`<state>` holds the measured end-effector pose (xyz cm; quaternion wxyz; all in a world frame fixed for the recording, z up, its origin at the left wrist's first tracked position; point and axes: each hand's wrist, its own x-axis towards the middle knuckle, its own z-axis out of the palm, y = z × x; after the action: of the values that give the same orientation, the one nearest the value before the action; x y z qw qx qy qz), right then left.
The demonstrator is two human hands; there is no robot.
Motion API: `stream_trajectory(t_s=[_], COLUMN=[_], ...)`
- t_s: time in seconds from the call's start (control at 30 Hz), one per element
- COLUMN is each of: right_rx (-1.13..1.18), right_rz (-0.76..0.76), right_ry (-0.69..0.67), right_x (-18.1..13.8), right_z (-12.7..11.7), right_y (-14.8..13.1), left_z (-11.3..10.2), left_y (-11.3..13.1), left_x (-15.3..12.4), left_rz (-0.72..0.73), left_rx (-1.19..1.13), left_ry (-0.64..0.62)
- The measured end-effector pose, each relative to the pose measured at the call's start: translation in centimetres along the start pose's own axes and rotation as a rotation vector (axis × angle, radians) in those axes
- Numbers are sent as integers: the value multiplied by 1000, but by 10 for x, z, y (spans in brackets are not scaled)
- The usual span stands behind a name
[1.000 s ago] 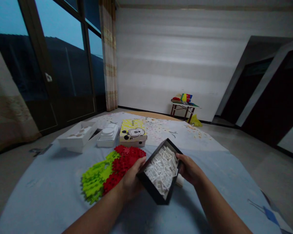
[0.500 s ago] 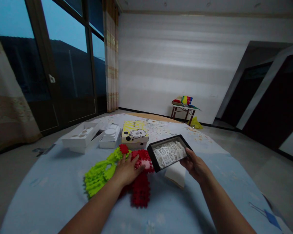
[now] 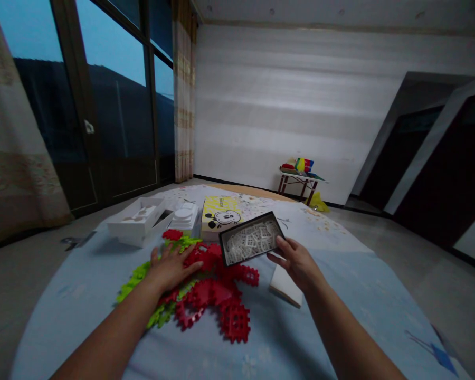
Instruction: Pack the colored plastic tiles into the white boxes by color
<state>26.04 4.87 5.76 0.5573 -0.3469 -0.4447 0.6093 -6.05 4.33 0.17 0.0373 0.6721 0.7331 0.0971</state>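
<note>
My right hand [image 3: 296,262] grips the near right edge of a black box [image 3: 252,242] filled with white plastic pieces, holding it above the blue sheet [image 3: 324,295]. My left hand [image 3: 169,268] lies flat, fingers spread, on a pile of red interlocking pieces [image 3: 217,295] that spreads toward me. Lime green pieces [image 3: 142,274] stick out from under and left of that hand.
Behind the pile stand a yellow cartoon box [image 3: 220,215], a white box with a round insert [image 3: 184,217] and an open white box [image 3: 138,224]. A white lid or card [image 3: 285,285] lies under my right wrist. A small table [image 3: 298,179] stands by the far wall.
My left hand let go of the black box and moved onto the red pieces, spreading them out leftward. My right hand alone carried the box up and to the left, levelling it.
</note>
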Motion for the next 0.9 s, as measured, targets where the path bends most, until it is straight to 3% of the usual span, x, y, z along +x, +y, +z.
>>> stream_trajectory(t_s=[0.1,0.23,0.4,0.7,0.9], right_rx=[-84,-375,-625,-608,-891], right_rz=[-83,-247,-393,-499,-795], right_ry=[-9,40,10,-89,-208], right_x=[5,14,15,7,1], right_z=[23,48,68,70,61], right_y=[9,27,41,26,16], left_z=[-4,-9,-10,-16,-16], left_y=[-12,-24,-35,-45,-37], left_x=[2,3,1,-4,-8], left_rz=[-23,-36,-72,-148,-94], left_rx=[5,-16,-58,-108,-94], left_ry=[59,134,211,299,343])
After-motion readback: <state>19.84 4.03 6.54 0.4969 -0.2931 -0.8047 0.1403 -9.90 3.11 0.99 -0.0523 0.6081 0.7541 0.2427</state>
